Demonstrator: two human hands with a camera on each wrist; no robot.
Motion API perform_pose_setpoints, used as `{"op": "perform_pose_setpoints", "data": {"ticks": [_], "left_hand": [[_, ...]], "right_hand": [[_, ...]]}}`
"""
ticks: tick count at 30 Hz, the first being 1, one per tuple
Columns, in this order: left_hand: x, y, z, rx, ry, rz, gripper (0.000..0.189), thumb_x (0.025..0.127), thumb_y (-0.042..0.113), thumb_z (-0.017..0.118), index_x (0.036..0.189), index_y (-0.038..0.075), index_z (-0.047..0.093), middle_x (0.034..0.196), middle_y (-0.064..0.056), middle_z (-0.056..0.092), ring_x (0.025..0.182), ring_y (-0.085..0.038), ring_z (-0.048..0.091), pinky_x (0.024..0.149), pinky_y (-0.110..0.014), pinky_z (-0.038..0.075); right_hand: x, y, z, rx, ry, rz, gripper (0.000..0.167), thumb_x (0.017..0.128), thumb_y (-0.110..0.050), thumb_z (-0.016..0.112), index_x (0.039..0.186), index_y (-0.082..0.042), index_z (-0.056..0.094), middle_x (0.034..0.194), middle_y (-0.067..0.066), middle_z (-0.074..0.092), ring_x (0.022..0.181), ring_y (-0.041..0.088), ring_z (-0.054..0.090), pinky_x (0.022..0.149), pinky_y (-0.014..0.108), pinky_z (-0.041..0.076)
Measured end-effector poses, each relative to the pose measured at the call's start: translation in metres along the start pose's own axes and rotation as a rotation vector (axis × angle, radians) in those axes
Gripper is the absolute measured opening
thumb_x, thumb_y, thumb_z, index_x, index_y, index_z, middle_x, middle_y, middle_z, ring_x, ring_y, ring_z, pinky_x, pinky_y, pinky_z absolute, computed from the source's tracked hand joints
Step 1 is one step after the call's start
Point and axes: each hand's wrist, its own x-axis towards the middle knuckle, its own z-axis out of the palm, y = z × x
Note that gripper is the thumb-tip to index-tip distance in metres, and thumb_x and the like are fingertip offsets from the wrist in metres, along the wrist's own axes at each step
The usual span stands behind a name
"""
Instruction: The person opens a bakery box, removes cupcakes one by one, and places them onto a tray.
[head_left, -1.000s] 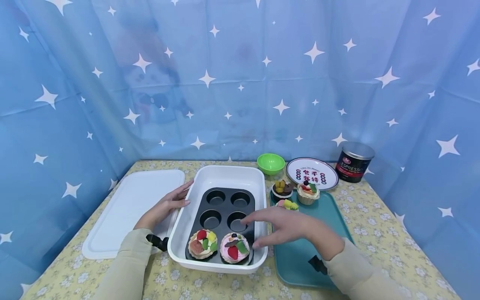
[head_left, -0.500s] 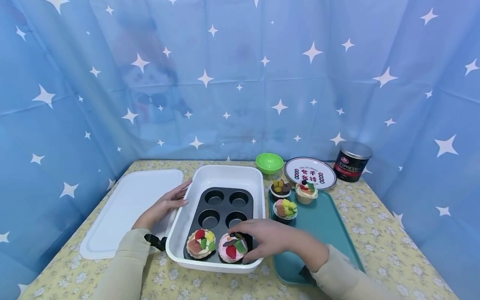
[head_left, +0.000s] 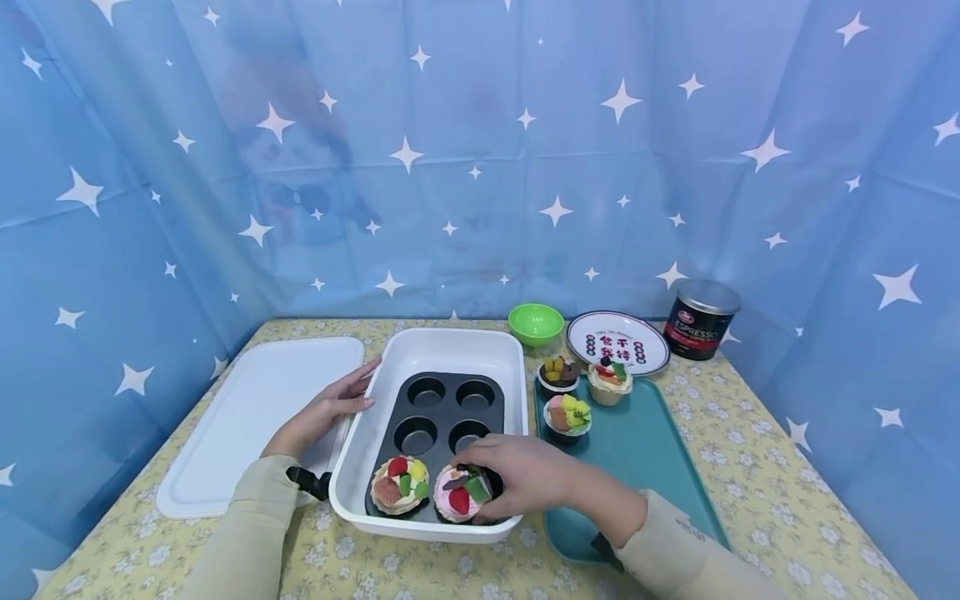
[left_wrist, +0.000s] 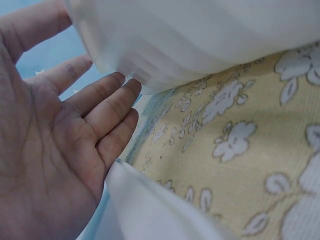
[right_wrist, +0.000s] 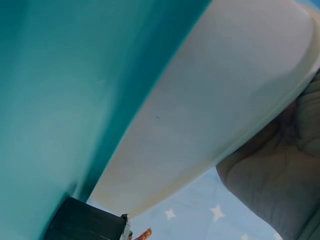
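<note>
In the head view my right hand reaches over the near right side of the white bin and grips a pink-creamed cupcake. The cupcake sits in the near right cup of a black muffin pan. Its right side is hidden by the fingers. Beside it, a cream-topped cupcake fills the near left cup. My left hand rests against the bin's left wall. The left wrist view shows that hand's loosely straight fingers at the bin's outer wall. The bin's wall hides the right fingertips in the right wrist view.
A white lid lies at the left. At the right, a teal tray carries three cupcakes, one of them fruit-topped. Behind stand a green bowl, a white plate and an espresso tin.
My right hand has moved left and down from above the bin's right edge, and its fingers have closed on the pink-creamed cupcake. The left hand has stayed at the bin's wall.
</note>
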Motion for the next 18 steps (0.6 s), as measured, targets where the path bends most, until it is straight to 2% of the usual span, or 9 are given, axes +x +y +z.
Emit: {"op": "perform_pose_setpoints", "data": {"ticks": [9, 18], "left_hand": [[-0.0005, 0.0009, 0.0001, 0.004, -0.002, 0.002, 0.075, 0.099, 0.026, 0.061, 0.162, 0.031, 0.021, 0.166, -0.009, 0.02, 0.149, -0.037, 0.025, 0.114, -0.061, 0.027], [0.0, 0.0004, -0.0008, 0.003, -0.005, 0.011, 0.076, 0.099, 0.026, 0.061, 0.163, 0.03, 0.02, 0.166, -0.011, 0.02, 0.149, -0.038, 0.024, 0.113, -0.061, 0.029]], "right_hand": [[0.0001, -0.002, -0.0014, 0.014, 0.0, -0.022, 0.059, 0.087, -0.04, 0.077, 0.14, -0.024, 0.058, 0.133, -0.008, 0.06, 0.117, 0.005, 0.056, 0.095, 0.027, 0.05], [-0.0002, -0.0026, -0.0017, 0.012, -0.003, -0.015, 0.057, 0.088, -0.04, 0.077, 0.139, -0.02, 0.06, 0.134, -0.004, 0.061, 0.118, 0.008, 0.057, 0.096, 0.028, 0.05]]}}
